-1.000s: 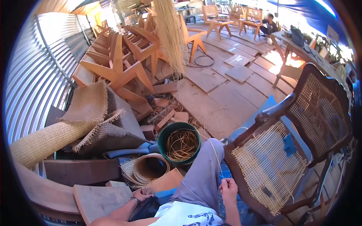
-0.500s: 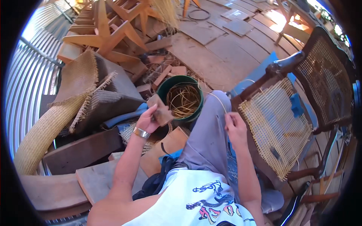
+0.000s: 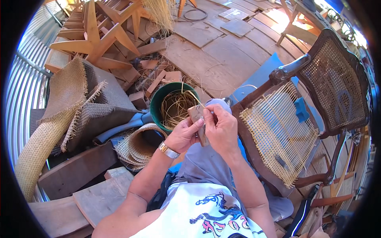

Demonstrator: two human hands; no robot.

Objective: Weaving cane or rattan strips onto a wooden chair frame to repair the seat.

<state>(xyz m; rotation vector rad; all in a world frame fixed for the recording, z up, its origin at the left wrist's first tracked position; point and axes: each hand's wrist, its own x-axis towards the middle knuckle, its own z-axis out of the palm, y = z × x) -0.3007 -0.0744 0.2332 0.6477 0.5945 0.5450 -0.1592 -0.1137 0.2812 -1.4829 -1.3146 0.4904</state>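
My left hand (image 3: 183, 135) is closed around a small wooden block (image 3: 195, 114), above my bent knee. Pressed close beside it, my right hand (image 3: 221, 127) pinches a thin cane strand (image 3: 193, 93) at the block's upper end. The strand curves up over the rim of a green bucket (image 3: 156, 104), which holds coiled cane strands (image 3: 177, 106). Exactly how the strand meets the block is hidden by my fingers. To my right stands a dark carved chair (image 3: 254, 104) with a partly woven cane seat (image 3: 279, 133); a blue piece (image 3: 301, 110) and a small dark tool (image 3: 282, 162) lie on it.
Rolls of cane webbing (image 3: 43, 144) and a smaller roll (image 3: 137, 144) lie at left, beside dark and pale boards (image 3: 79, 166). Wooden star-shaped frames (image 3: 99, 39) are stacked at the far left. A blue sheet (image 3: 264, 75) lies by the chair on the plank floor (image 3: 222, 51).
My hands have come together over my knee. The left brought the block rightward from beside the bucket; the right moved left with the strand. The whole view has shifted slightly.
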